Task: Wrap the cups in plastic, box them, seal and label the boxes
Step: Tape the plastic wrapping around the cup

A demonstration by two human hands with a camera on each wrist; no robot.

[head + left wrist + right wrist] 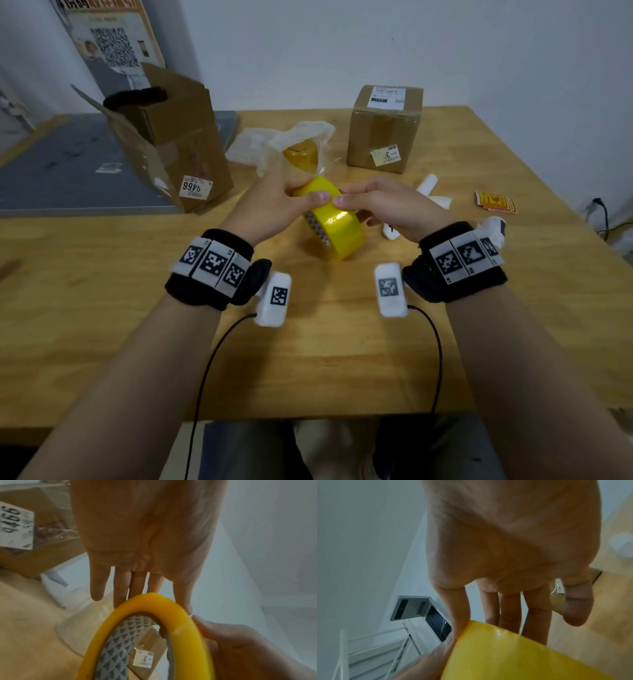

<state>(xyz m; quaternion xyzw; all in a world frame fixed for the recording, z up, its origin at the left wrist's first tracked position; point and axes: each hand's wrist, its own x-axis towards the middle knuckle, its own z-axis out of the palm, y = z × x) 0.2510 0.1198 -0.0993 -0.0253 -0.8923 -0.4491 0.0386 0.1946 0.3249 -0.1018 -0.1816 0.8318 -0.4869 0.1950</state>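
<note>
A yellow tape roll with a grey patterned core is held just above the wooden table at the centre. My left hand grips its upper left side, thumb on the outer face, fingers behind it. My right hand holds the upper right side of the roll, thumb tip beside the left thumb. A sealed cardboard box with a white label on top and a yellowish one on its front stands at the back. A clear plastic bag holds a yellow object I cannot identify.
An open cardboard box marked 9466 stands at the back left. White rolled items lie behind my right hand. Red and yellow stickers lie near the right edge. Cables run from both wrists to the front edge.
</note>
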